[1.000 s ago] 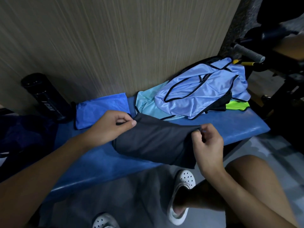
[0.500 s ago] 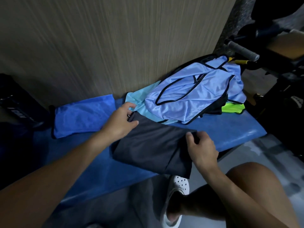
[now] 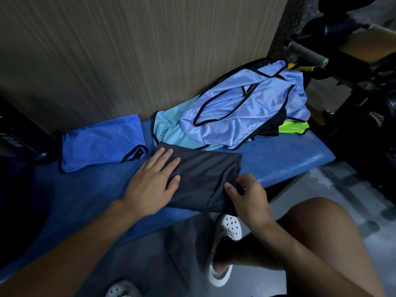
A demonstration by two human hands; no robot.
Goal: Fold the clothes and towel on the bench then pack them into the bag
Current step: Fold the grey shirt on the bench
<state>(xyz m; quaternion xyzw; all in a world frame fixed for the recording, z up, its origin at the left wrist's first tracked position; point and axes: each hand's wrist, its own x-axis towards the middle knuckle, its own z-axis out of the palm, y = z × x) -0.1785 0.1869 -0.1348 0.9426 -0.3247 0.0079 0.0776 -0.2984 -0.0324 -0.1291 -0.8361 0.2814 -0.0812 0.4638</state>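
Observation:
A dark grey folded garment [image 3: 205,179] lies on the blue bench [image 3: 289,163]. My left hand [image 3: 154,181] rests flat on its left part with straight fingers. My right hand [image 3: 244,194] pinches the garment's near right edge with curled fingers. Behind it is a heap of clothes: a light blue mesh vest with black trim [image 3: 242,108], a turquoise piece [image 3: 169,127] under it, and a neon green piece [image 3: 293,127] at the right. A folded blue vest [image 3: 100,142] lies on the bench to the left.
A wood-grain wall [image 3: 150,50] stands right behind the bench. Dark gym equipment with a grey foam handle [image 3: 308,53] crowds the right side. A dark object [image 3: 17,142] sits at the far left. My bare knee [image 3: 321,243] and white clogs [image 3: 225,243] are below the bench edge.
The dark garment was held up between both hands, then laid down on the bench. My left hand let go and flattened onto it; my right hand moved to the near right edge.

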